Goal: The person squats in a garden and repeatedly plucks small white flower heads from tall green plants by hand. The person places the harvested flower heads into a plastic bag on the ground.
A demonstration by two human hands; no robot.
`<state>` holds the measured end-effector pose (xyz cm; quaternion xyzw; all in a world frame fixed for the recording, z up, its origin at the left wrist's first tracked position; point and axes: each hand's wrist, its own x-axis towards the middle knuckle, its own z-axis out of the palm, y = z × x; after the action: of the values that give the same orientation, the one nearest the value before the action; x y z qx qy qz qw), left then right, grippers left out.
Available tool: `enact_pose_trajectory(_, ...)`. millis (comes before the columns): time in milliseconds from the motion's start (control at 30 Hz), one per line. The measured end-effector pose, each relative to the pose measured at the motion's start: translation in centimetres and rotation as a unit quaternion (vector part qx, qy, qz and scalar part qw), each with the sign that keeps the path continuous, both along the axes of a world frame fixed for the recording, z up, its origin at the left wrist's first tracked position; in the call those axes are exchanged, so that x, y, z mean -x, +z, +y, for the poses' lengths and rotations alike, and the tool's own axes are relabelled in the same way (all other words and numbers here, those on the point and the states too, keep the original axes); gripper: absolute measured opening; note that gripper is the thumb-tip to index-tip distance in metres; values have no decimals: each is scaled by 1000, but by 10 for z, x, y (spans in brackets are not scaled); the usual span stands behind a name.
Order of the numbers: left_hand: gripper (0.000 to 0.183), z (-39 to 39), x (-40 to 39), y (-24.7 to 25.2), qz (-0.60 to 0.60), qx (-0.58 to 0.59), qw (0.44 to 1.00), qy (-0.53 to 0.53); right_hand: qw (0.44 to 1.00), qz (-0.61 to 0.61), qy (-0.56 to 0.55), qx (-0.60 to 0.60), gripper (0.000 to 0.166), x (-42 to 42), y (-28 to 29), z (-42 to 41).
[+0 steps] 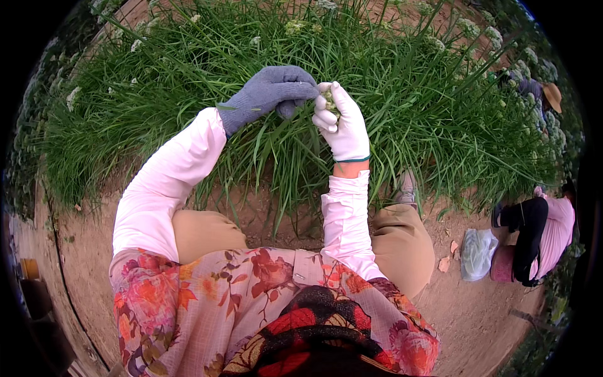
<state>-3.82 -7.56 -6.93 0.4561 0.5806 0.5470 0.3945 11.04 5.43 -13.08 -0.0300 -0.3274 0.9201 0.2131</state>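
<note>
My left hand (271, 94), in a grey knitted glove, reaches in from the left with thumb and forefinger close together. Its fingertips meet the fingers of my right hand (346, 118); whether they pinch anything is hidden. The right hand wears a white glove with a green cuff edge, its fingers curled around a small bunch of pale green flower buds (331, 104), its thumb raised beside them. Both hands are over a dense row of long, narrow-leaved green plants (282, 155). A loose piece of leaf (226, 107) lies on the grey glove's cuff.
White flower heads (493, 36) rise around the row. At right, a person in pink (558, 221) sits beside a translucent plastic bag (476, 254); another person's straw hat (552, 97) shows among plants. A dark hose or cable (63, 268) crosses the soil at left.
</note>
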Motion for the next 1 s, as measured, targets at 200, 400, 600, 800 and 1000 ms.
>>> enact_pose_trajectory(200, 26, 0, 32, 34, 156, -212, 938, 224, 964, 91, 123, 217, 31, 2, -13, 11)
enact_pose_trajectory(400, 28, 22, 20, -15, 586, -186, 787, 56, 911, 145, 191, 336, 25, 4, -16, 14)
enact_pose_trajectory(600, 27, 74, 54, -48, -89, -79, 958, 263, 945, 118, 126, 278, 21, 1, -10, 11)
enact_pose_trajectory(800, 22, 137, 120, -117, -170, -75, 978, 91, 951, 150, 147, 226, 23, 5, -7, 5)
enact_pose_trajectory(1000, 17, 166, 123, -92, -200, -112, 942, 247, 970, 116, 107, 187, 23, 3, -3, 6)
